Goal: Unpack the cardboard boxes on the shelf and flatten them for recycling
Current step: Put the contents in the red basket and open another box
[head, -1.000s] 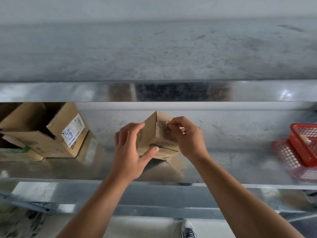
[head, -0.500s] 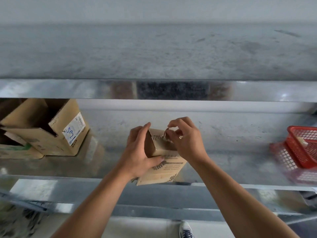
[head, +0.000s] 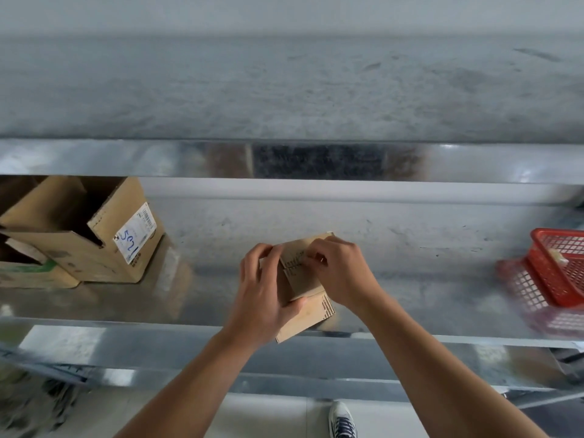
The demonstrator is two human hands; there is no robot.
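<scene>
The metal shelving [head: 426,289] fills the view, galvanised and shiny. Its upper shelf [head: 284,90] is dull grey, dusty and scuffed, with a bright front lip [head: 126,158] that gives blurred reflections. Behind the middle level runs a grey back panel [head: 410,222] with small dark marks. A pale wall [head: 284,14] rises beyond the top. Below, a light floor [head: 268,415] shows. Soft, even light glints on the metal edges.
</scene>
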